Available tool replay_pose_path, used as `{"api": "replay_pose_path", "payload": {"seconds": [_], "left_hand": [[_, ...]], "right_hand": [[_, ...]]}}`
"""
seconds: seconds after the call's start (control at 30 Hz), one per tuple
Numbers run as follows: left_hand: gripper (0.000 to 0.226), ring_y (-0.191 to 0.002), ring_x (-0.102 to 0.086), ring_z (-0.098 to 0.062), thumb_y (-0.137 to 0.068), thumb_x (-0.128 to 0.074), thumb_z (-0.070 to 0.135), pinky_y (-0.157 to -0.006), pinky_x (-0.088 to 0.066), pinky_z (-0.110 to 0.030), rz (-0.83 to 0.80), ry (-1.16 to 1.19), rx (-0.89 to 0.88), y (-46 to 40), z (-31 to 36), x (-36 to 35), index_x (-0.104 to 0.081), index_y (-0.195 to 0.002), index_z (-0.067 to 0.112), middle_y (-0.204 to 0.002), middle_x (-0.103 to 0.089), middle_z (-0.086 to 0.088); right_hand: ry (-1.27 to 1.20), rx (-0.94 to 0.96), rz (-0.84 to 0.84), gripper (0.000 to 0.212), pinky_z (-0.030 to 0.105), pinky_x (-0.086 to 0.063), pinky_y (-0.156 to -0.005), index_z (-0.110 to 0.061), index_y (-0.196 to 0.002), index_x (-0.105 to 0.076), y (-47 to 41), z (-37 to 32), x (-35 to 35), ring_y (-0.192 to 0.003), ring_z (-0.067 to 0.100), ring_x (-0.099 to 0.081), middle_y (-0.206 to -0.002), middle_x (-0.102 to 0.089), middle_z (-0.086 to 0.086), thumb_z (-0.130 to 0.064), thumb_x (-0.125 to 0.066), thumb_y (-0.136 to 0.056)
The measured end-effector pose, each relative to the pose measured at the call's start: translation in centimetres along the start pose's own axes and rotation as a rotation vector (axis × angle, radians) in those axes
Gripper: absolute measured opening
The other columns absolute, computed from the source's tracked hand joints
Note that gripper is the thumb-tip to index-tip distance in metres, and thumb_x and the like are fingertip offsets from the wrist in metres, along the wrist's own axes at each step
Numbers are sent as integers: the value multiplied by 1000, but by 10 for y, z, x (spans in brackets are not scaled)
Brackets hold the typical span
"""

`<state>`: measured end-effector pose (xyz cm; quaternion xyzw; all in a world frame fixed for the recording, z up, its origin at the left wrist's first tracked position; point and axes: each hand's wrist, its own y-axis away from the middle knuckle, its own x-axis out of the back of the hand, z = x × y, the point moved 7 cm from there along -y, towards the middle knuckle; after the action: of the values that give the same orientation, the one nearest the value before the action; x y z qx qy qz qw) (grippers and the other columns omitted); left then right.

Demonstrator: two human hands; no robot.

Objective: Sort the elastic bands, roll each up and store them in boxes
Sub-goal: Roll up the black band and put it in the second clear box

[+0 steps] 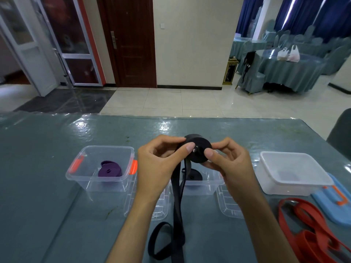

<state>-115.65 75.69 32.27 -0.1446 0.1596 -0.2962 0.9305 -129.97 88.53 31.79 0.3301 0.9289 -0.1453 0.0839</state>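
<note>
The table (47,149), under a glossy teal cover, fills the lower half of the frame; its far edge runs across the middle, with tiled floor beyond. Bare cover lies open at lower left and along the far strip behind the boxes.

At centre, both hands are raised above the middle clear box (201,184). The left hand (157,164) and right hand (229,162) pinch a partly rolled black elastic band (197,149) between thumbs and curled fingers, each gripping one side of the coil. Its loose tail hangs down between the forearms to the bottom centre, looping on the table. A rolled black band (192,174) already lies in the middle box.

At left, a clear box with orange latches (100,168) holds a rolled purple band (109,168). At right stands a white box (292,172), with a blue lid (334,202) just beside it. Unrolled red bands (307,223) sprawl at lower right.
</note>
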Motion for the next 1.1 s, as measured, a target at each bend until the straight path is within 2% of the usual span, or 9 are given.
{"api": "replay_pose_path", "payload": {"seconds": [0.13,0.27,0.37,0.5,0.57,0.67,0.83,0.97,1.1], "left_hand": [[19,-105,-78,-20,-82,-88,22,-91,-59,-23,-48,60,27,1,-8,-9,-85,-100,18,-107,-82,-4],[27,-110,-76,-20,-91,-82,13,-94,-58,-22,-133,9,20,1,-13,-9,-82,-117,18,-112,-80,-3],[28,-110,-76,-18,-92,-82,19,-94,-59,-24,-102,-59,-30,1,-9,-7,-81,-120,21,-112,-81,1],[19,-103,-78,-17,-88,-86,20,-88,-60,-23,45,-39,-36,5,-11,-4,-81,-107,20,-104,-82,2],[18,-104,-78,-17,-87,-85,21,-91,-61,-26,69,4,-7,5,-13,-3,-83,-103,16,-104,-82,0],[31,-112,-76,-17,-85,-81,25,-94,-58,-23,-20,29,33,1,-14,-4,-82,-112,11,-114,-81,-2],[30,-110,-75,-19,-85,-80,25,-94,-59,-26,-65,-13,0,-3,-8,-1,-82,-114,15,-112,-79,-3],[30,-106,-77,-17,-83,-89,22,-93,-61,-27,20,-43,-35,0,-4,0,-82,-112,21,-107,-81,2],[29,-107,-77,-13,-82,-89,30,-93,-59,-23,59,-9,-35,5,-6,-1,-83,-109,21,-108,-82,5]], "right_hand": [[38,58,80,36,40,-67,-80,-26,-107,-78,0,-8,10,-95,28,-80,-101,-79,1,-32,-93,-75],[-33,64,77,23,41,-66,-84,-17,-101,-77,2,-2,10,-102,35,-79,-109,-80,12,-23,-87,-81],[-2,19,10,30,47,-64,-89,-7,-98,-66,0,7,7,-104,39,-77,-112,-79,18,-19,-89,-83],[59,19,-22,29,44,-65,-87,-14,-90,-64,-2,9,3,-100,36,-79,-106,-80,15,-21,-89,-78],[65,43,13,33,41,-66,-83,-20,-102,-69,-3,6,0,-96,34,-80,-103,-79,13,-23,-90,-78],[22,65,13,45,39,-65,-82,-25,-121,-69,-4,6,-2,-99,35,-79,-106,-79,13,-22,-89,-81],[-26,64,-13,35,31,-62,-90,-15,-108,-72,-2,14,-4,-111,32,-76,-118,-78,12,-18,-91,-80],[80,98,-20,27,31,-63,-88,-17,-96,-71,-3,19,-5,-109,28,-77,-110,-80,11,-5,-89,-80],[114,128,57,41,36,-65,-82,-22,-107,-72,-2,13,-3,-101,30,-78,-107,-79,9,-16,-94,-73]]}}
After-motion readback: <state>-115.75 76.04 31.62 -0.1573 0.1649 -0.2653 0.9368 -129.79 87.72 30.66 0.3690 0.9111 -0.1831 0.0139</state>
